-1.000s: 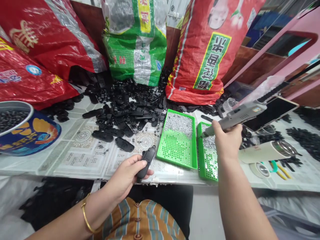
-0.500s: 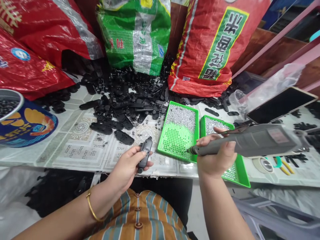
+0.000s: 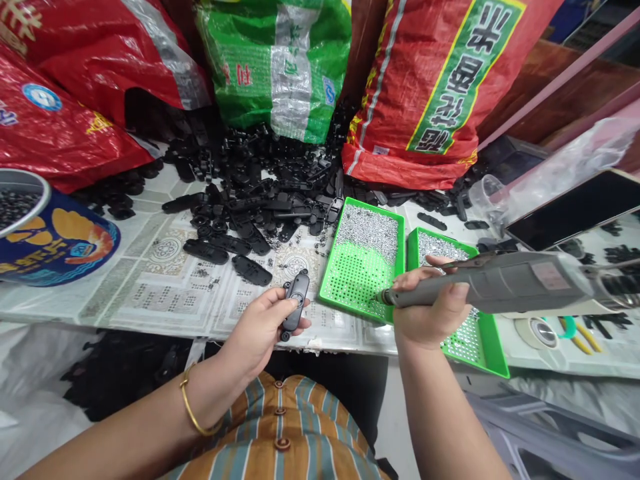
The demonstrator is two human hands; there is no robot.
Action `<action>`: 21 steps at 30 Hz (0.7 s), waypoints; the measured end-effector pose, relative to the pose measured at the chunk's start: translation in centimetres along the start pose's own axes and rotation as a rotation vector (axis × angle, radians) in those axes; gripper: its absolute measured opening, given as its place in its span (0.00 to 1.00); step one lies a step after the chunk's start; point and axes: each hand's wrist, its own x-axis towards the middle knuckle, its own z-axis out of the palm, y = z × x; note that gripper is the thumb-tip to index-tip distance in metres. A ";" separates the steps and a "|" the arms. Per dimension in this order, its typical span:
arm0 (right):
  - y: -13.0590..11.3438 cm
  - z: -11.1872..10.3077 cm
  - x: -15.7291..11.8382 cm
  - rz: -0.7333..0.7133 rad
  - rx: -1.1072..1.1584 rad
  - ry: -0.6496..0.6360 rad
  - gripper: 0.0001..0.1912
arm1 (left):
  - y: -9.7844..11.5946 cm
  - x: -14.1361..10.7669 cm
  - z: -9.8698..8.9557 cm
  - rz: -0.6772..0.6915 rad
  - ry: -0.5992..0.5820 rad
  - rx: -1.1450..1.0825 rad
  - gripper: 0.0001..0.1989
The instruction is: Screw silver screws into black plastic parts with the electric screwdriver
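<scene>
My left hand [image 3: 270, 317] is closed around a small oblong black plastic part [image 3: 296, 303], thumb on its face, just above the table's front edge. In my right hand [image 3: 435, 310] is a grey electric screwdriver [image 3: 510, 283], lying nearly level with its tip pointing left. That tip is over the lower right of a green perforated tray [image 3: 345, 299], where tiny silvery screws [image 3: 373, 230] fill the far half. A second green tray [image 3: 493, 347] of screws sits partly hidden behind my right hand and the tool.
Loose black plastic parts [image 3: 250, 213] are heaped across the back of the table. Behind stand a green bag [image 3: 250, 73] and a red bag [image 3: 415, 100]. A blue tub [image 3: 65, 240] is at left; a phone [image 3: 575, 210], tape roll [image 3: 537, 332] and yellow-handled tool [image 3: 585, 337] are at right.
The view has shifted slightly, so the table things sit a little further right. Both hands keep their hold, and the screwdriver tip stays over the tray.
</scene>
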 end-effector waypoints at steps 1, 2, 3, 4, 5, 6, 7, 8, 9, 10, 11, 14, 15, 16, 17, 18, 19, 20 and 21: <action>0.0 0.0 0.0 0.007 0.005 0.004 0.19 | 0.0 0.0 0.0 -0.002 -0.002 0.001 0.07; 0.0 0.0 -0.1 0.012 0.006 0.008 0.19 | 0.0 0.0 0.0 -0.002 -0.004 0.003 0.08; 0.1 0.0 -0.1 0.013 0.003 0.011 0.19 | 0.1 0.0 0.0 0.000 -0.004 0.004 0.08; 0.1 0.0 -0.1 0.010 -0.001 0.009 0.19 | 0.1 0.0 0.0 0.001 -0.003 0.005 0.08; 0.2 0.0 -0.1 0.008 -0.002 0.005 0.19 | 0.1 0.0 0.1 0.000 0.000 0.007 0.07; 0.1 0.0 0.0 0.011 -0.001 -0.002 0.19 | 0.1 0.0 0.1 -0.002 0.004 0.010 0.07; 0.1 0.0 0.1 0.017 0.001 -0.007 0.19 | 0.1 -0.1 0.1 -0.004 0.009 0.010 0.07; -0.1 0.0 0.2 0.022 0.006 -0.004 0.20 | 0.2 -0.1 0.2 -0.005 0.012 0.010 0.07; -0.3 0.1 0.3 0.026 0.014 0.005 0.20 | 0.2 -0.1 0.2 -0.002 0.013 0.008 0.07; -0.6 0.1 0.5 0.029 0.024 0.019 0.21 | 0.2 -0.1 0.2 0.001 0.012 0.005 0.07; -1.0 0.3 0.6 0.033 0.035 0.029 0.22 | 0.2 -0.1 0.3 0.008 0.009 0.001 0.07; -2.6 1.3 0.6 0.071 0.119 0.012 0.21 | 0.0 -0.2 0.3 0.040 -0.005 -0.002 0.06; -3.2 1.9 0.4 0.101 0.156 -0.013 0.20 | 0.0 -0.2 0.4 0.049 -0.008 -0.004 0.06; -3.7 2.5 0.2 0.136 0.192 -0.038 0.19 | 0.0 -0.2 0.4 0.055 -0.009 -0.007 0.06; -4.1 3.1 -0.1 0.174 0.221 -0.066 0.19 | 0.0 -0.2 0.4 0.059 -0.009 -0.012 0.06; -4.5 3.8 -0.5 0.206 0.241 -0.097 0.20 | 0.0 -0.2 0.4 0.060 -0.005 -0.019 0.06; -4.7 4.5 -0.9 0.234 0.253 -0.129 0.21 | 0.0 -0.2 0.5 0.063 -0.001 -0.027 0.06; -4.9 5.1 -1.3 0.258 0.263 -0.157 0.22 | 0.0 -0.2 0.5 0.067 0.003 -0.031 0.06; -4.9 5.7 -1.6 0.277 0.271 -0.182 0.22 | 0.0 -0.2 0.5 0.073 0.006 -0.031 0.06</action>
